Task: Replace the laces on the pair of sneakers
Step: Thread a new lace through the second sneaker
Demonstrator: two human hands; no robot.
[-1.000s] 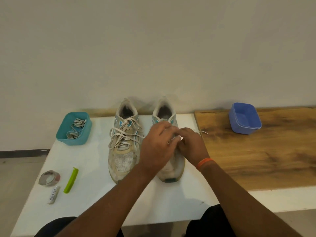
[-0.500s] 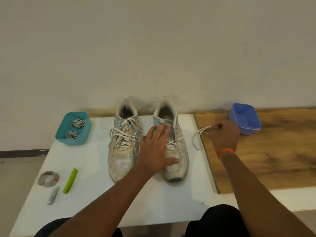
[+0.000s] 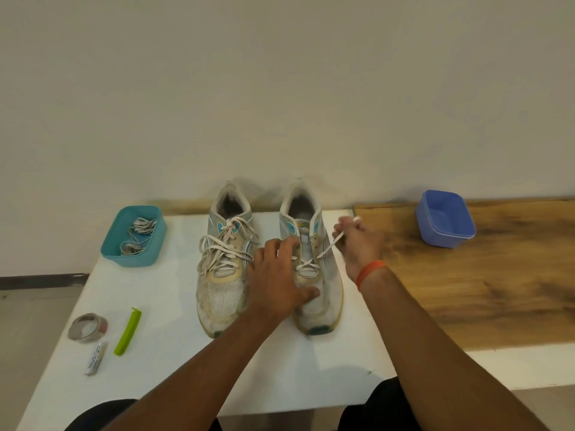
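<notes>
Two worn white sneakers stand side by side on the white table [image 3: 161, 384], toes toward me. The left sneaker [image 3: 224, 269] is fully laced. My left hand [image 3: 277, 281] rests on the right sneaker [image 3: 323, 303], fingers spread over its tongue and thumb on the toe. My right hand [image 3: 357, 244] is just right of that shoe and pinches its white lace [image 3: 329, 245], which runs taut from the lower eyelets up to my fingers. The upper eyelets of the right sneaker are bare. A teal tub [image 3: 134, 236] at the back left holds loose laces [image 3: 138, 234].
An empty blue tub [image 3: 445, 219] stands on the wooden board [image 3: 466, 290] at the right. Near the table's left front lie a tape roll [image 3: 87, 326], a green clip [image 3: 127, 331] and a small white tube [image 3: 95, 359]. A wall rises right behind the shoes.
My right hand drew the lace out to the right, then came back close to the right sneaker with a shorter length. My left hand flattened on the shoe and stayed there.
</notes>
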